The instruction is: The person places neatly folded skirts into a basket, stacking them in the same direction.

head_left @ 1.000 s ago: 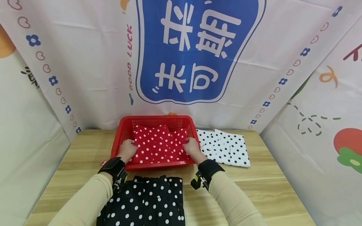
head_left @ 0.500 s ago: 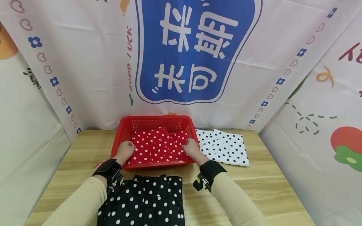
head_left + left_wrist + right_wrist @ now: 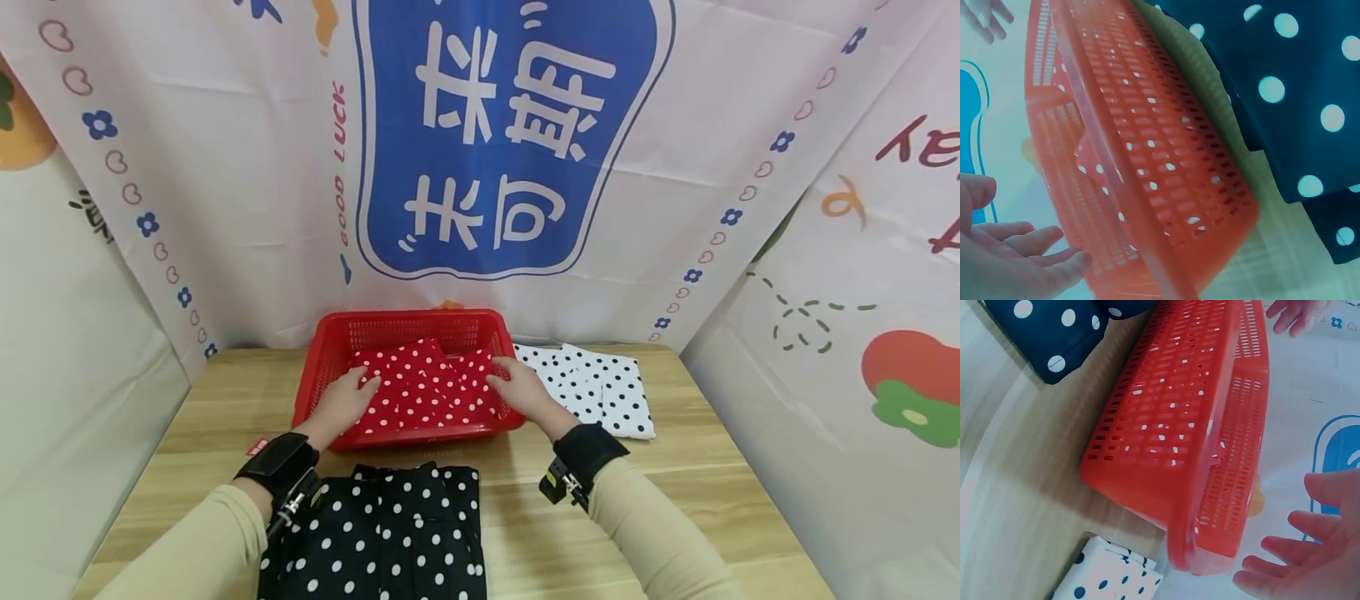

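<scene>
A folded red garment with white polka dots (image 3: 423, 387) lies in a red plastic basket (image 3: 427, 438) at the back of the table. Above the basket's left side hovers my left hand (image 3: 345, 404), its fingers extended and holding nothing. My right hand (image 3: 523, 392) is over the right rim, fingers spread and relaxed. In the left wrist view, the left hand (image 3: 1019, 250) stands apart from the garment, beside the basket (image 3: 1147, 125). The right wrist view has the right hand (image 3: 1310, 544) likewise free of the cloth, which shows through the basket's holes.
A folded white garment with black dots (image 3: 600, 387) lies right of the basket. In front, a black garment with white dots (image 3: 397, 533) is spread on the wooden table (image 3: 600, 517). A printed white cloth (image 3: 255, 192) hangs behind.
Both hands have let go of the red garment and lifted slightly, their fingers opening out. The garment has settled lower in the basket. The head view has shifted a little.
</scene>
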Demonstrator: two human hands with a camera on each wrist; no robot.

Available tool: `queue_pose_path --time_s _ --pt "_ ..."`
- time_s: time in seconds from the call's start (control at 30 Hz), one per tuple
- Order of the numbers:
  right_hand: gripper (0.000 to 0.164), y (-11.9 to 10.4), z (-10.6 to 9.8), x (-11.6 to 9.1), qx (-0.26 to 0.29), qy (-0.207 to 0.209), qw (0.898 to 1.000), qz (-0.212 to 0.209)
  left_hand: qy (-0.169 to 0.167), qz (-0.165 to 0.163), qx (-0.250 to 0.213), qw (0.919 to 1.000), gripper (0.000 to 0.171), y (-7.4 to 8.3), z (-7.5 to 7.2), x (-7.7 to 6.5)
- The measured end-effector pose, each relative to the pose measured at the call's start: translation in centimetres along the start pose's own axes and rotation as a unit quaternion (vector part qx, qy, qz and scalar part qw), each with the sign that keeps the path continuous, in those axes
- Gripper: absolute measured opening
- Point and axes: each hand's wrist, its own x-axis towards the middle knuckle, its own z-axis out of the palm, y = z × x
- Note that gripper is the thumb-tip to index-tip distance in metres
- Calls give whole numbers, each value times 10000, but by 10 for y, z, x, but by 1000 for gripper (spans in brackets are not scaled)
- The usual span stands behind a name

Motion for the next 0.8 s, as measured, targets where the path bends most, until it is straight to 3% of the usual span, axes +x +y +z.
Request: queue_pose_path --time_s 0.47,0.67,0.8 --pt "48 1 -17 -10 -399 45 9989 -250 8 349 159 9993 60 24 17 -10" --pt "45 3 -25 -16 -331 75 9989 -339 25 337 250 9991 60 31 22 -14" --pt "44 7 -31 -19 -584 186 9976 -316 8 381 319 9988 59 37 28 -12"
